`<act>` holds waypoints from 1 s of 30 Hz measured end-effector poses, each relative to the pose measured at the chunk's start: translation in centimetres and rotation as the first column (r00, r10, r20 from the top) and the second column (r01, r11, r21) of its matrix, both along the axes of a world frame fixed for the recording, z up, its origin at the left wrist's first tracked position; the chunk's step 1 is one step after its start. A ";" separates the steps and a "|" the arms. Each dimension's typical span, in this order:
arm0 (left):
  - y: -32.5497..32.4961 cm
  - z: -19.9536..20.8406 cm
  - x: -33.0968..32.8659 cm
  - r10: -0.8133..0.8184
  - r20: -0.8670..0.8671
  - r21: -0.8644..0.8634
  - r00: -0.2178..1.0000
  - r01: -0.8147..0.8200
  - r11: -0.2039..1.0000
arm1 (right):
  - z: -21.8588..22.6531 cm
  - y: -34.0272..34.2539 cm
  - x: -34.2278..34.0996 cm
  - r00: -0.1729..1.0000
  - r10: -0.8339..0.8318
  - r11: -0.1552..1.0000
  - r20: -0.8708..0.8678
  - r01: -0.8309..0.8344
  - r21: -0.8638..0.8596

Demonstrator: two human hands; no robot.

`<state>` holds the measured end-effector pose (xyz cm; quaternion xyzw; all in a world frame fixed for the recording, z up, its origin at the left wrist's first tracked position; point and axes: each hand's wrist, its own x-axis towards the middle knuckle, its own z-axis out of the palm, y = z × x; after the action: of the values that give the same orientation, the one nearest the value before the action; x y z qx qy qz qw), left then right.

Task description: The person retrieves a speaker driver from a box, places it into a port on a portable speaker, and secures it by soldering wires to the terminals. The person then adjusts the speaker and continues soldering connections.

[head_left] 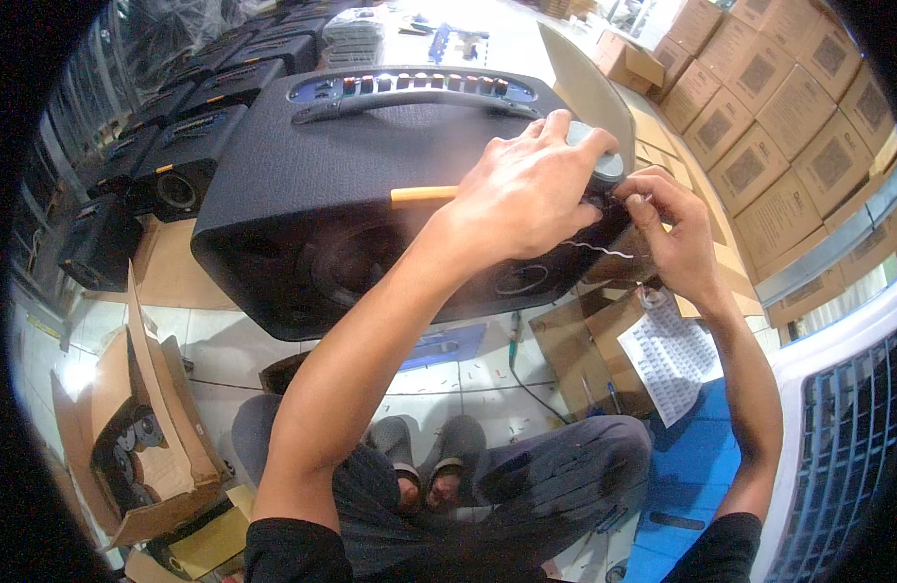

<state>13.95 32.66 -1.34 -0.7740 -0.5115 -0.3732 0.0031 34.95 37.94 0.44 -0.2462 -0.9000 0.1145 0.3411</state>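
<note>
Black speaker (303, 175) mid-scene, handle (424, 102) and knobs (419, 84) fitted. Left grip (531, 180) curled on grey cylinder (596, 146) at speaker's right end. White strand (604, 250) loose below. Right grip (667, 228) pinched beside it; contents hidden. Cylinder end looks unfinished.

A large black textured speaker cabinet (342, 155) is resting with its curved handle (410, 104) uppermost and its round drivers facing the wearer. A round grey-topped part (607, 167), partly hidden, is being held near its right end; a thin white wire (604, 250) is trailing just below.
</note>
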 end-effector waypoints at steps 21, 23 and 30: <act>0.3 -0.1 -0.3 -0.006 -0.004 0.015 1.000 0.007 1.000 | -0.6 -1.3 -0.6 0.993 -0.116 0.988 -0.001 0.115 0.107; 0.2 -0.2 -0.4 -0.010 -0.001 0.014 1.000 0.010 1.000 | -0.6 -1.3 -0.6 0.993 -0.119 0.987 0.004 0.118 0.110; 0.2 -0.2 -0.3 -0.002 -0.003 0.013 1.000 0.002 1.000 | 0.2 -1.3 -0.7 0.995 -0.101 0.993 0.027 0.099 0.062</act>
<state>13.63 32.91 -1.49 -0.7750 -0.5083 -0.3754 0.0082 34.28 36.61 0.64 -0.2822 -0.8946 0.0664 0.3401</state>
